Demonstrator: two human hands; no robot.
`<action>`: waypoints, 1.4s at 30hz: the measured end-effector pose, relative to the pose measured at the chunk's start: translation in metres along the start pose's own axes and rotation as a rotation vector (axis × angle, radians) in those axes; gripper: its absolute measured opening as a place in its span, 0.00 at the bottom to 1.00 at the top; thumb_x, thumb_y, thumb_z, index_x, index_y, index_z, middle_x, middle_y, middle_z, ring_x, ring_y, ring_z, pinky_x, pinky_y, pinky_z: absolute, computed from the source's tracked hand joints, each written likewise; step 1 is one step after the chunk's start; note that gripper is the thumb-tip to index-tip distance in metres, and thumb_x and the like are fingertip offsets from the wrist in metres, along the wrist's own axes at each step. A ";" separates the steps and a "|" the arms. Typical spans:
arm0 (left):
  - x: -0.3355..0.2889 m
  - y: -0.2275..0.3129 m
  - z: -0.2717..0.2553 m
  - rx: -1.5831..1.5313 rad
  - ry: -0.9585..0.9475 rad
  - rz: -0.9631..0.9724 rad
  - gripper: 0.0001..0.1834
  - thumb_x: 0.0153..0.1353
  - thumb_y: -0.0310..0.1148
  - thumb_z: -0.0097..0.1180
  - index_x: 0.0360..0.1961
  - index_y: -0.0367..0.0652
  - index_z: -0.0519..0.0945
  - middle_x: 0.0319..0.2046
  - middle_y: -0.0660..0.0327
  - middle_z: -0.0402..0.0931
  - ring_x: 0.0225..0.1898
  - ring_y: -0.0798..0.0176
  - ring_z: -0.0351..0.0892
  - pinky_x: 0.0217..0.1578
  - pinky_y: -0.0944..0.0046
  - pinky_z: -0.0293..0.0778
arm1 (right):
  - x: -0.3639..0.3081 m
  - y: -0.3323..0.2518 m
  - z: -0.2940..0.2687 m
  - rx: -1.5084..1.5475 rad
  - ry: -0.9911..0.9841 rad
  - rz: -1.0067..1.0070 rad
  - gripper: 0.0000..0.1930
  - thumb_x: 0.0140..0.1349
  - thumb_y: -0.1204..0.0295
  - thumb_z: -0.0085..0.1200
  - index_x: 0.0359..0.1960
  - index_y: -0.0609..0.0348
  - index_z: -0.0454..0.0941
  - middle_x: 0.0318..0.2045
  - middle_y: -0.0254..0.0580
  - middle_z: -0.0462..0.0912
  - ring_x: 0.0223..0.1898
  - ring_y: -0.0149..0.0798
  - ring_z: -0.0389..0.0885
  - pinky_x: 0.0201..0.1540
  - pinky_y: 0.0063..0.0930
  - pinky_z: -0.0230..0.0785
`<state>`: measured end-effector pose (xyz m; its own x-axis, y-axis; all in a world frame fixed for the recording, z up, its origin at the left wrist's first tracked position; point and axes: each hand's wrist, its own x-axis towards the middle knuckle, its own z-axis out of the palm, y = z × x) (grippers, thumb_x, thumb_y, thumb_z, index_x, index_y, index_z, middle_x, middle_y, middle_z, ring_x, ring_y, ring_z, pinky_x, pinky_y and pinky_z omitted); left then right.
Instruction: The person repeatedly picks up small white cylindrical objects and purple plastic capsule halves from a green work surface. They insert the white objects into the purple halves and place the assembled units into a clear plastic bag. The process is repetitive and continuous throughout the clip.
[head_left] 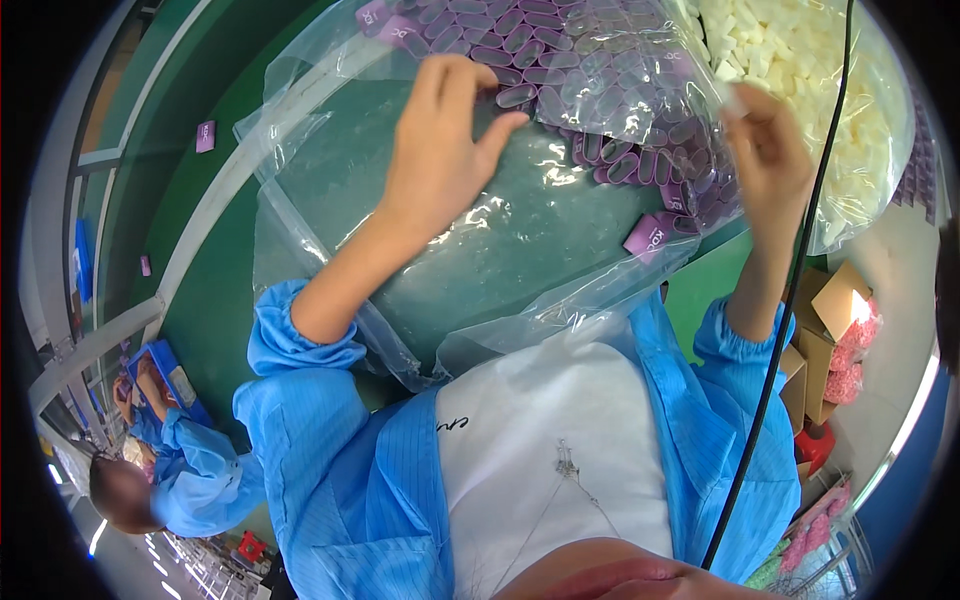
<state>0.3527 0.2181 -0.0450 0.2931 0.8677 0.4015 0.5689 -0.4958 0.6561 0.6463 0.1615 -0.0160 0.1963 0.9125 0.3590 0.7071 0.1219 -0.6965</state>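
My left hand (440,150) reaches over a clear plastic bag (420,235), fingers curled and thumb held apart. Its fingertips are beside the nearest of many hollow oval purple plastic sleeves (515,96), packed in rows. My right hand (772,150) is at the right of these rows, fingers bent together and slightly blurred. Something pale shows at its fingertips; whether it is a small white piece or the bag's edge I cannot tell. Beyond that hand, a clear bag holds a heap of cream-white plastic pieces (770,45). A solid-looking purple piece (648,236) lies at the near right corner of the rows.
A black cable (800,260) runs down past my right arm. Loose purple pieces lie on the green surface (225,190) at left. Cardboard boxes (825,310) with pink bagged goods stand at right. A co-worker in blue (200,470) works at lower left near a blue bin (185,385).
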 end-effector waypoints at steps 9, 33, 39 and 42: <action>-0.006 -0.008 -0.011 0.058 -0.026 0.134 0.14 0.47 0.24 0.74 0.35 0.40 0.83 0.37 0.61 0.81 0.38 0.60 0.80 0.38 0.62 0.76 | -0.079 -0.044 0.076 -0.045 -0.393 -0.513 0.10 0.50 0.82 0.59 0.35 0.67 0.79 0.39 0.44 0.80 0.39 0.43 0.79 0.39 0.32 0.76; -0.071 -0.010 -0.009 -0.442 -0.173 -0.041 0.13 0.48 0.21 0.71 0.37 0.39 0.85 0.35 0.58 0.84 0.37 0.57 0.83 0.37 0.62 0.79 | -0.048 -0.080 0.092 0.070 -0.428 -0.711 0.16 0.41 0.81 0.61 0.36 0.73 0.80 0.38 0.49 0.80 0.38 0.46 0.78 0.38 0.33 0.75; -0.074 -0.013 -0.009 -0.451 -0.209 -0.072 0.15 0.48 0.20 0.71 0.39 0.39 0.85 0.36 0.58 0.85 0.40 0.58 0.84 0.41 0.62 0.79 | -0.038 -0.061 0.081 0.180 -0.425 -0.694 0.18 0.43 0.84 0.62 0.40 0.70 0.82 0.37 0.47 0.81 0.36 0.46 0.78 0.33 0.34 0.75; -0.073 -0.013 -0.008 -0.440 -0.213 -0.056 0.15 0.48 0.19 0.71 0.39 0.40 0.86 0.36 0.59 0.85 0.40 0.58 0.84 0.41 0.63 0.78 | -0.044 -0.054 0.082 0.231 -0.441 -0.643 0.18 0.44 0.85 0.62 0.41 0.69 0.82 0.35 0.47 0.81 0.32 0.46 0.79 0.32 0.34 0.75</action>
<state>0.3175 0.1608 -0.0774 0.4481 0.8588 0.2484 0.2233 -0.3765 0.8991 0.5435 0.1469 -0.0454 -0.5201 0.7007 0.4884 0.4229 0.7080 -0.5655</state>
